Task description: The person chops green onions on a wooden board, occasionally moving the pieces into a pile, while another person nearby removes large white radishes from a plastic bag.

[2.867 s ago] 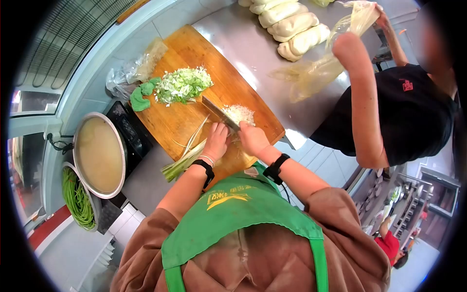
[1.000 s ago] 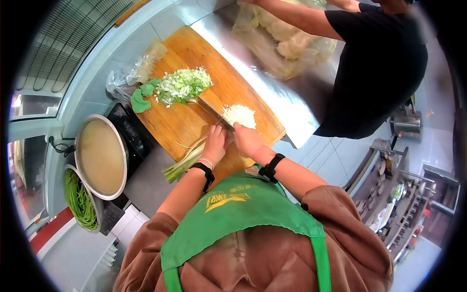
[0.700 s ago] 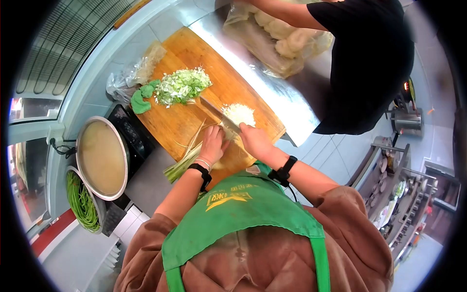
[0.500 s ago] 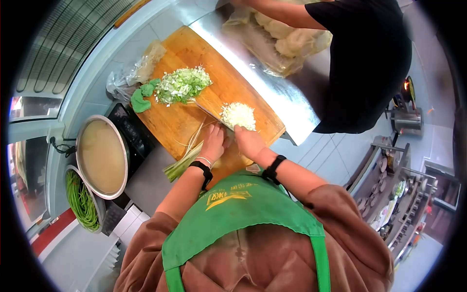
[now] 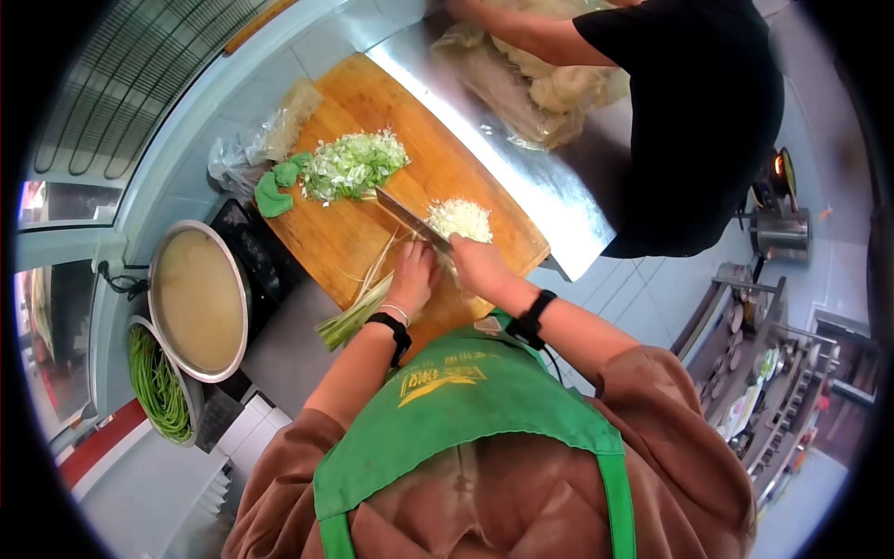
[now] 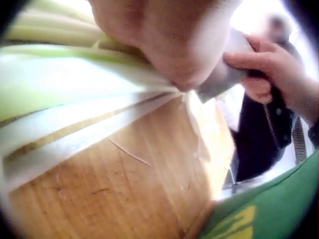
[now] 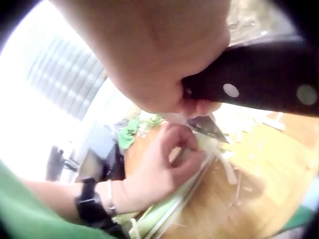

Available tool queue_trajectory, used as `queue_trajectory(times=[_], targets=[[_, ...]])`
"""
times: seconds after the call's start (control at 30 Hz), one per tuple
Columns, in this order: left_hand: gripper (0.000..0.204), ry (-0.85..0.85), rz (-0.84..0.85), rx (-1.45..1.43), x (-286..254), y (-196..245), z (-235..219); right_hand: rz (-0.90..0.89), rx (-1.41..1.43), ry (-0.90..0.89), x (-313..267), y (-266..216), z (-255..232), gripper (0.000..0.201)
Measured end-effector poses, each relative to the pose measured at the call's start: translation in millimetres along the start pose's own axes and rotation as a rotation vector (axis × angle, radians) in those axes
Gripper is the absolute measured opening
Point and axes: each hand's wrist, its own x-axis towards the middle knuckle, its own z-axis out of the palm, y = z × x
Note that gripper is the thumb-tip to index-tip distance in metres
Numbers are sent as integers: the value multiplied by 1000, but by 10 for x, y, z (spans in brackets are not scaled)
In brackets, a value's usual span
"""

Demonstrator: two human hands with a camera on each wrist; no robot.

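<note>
My left hand (image 5: 412,277) holds a bundle of scallions (image 5: 354,315) flat on the wooden cutting board (image 5: 447,140), its fingers curled over the white ends. In the left wrist view the pale scallion stalks (image 6: 60,94) run under the knuckles. My right hand (image 5: 480,265) grips a kitchen knife (image 5: 407,216) by its black riveted handle (image 7: 264,82). The blade stands on edge just beyond the left fingertips. Beyond the knife is a heap of finely chopped white scallion (image 5: 459,219). A larger green-and-white chopped heap (image 5: 354,163) lies farther left on the board.
A crumpled green cloth-like piece (image 5: 272,191) and clear plastic bags (image 5: 247,154) lie at the board's left end. A wide pot (image 5: 246,312) of cloudy liquid and a container of long green stalks (image 5: 160,382) stand left. A person in black (image 5: 708,130) leans over bagged dough (image 5: 568,88).
The knife has shifted slightly up and down at the scallion ends; both hands stay nearly in place. The person in black has moved left, and the plastic bag now covers the dough.
</note>
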Motion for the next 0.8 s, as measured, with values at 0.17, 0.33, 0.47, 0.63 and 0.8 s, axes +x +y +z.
queue_trajectory(times=[0.17,0.33,0.47,0.63,0.8], targets=[[23,-13,-33,-20,-35,14,25,22,-36,22,-132,34,129,13],[24,90,46,188,-54,179,-25,26,25,60,-3,76,155,15],[22,-101,157,234,-150,368,55,15,147,120,-127,190,-35,19],[20,-180,189,264,-220,337,101,31,177,162,-209,323,-140,23],[17,-106,-142,197,-135,365,-94,35,214,224,-267,344,-91,19]])
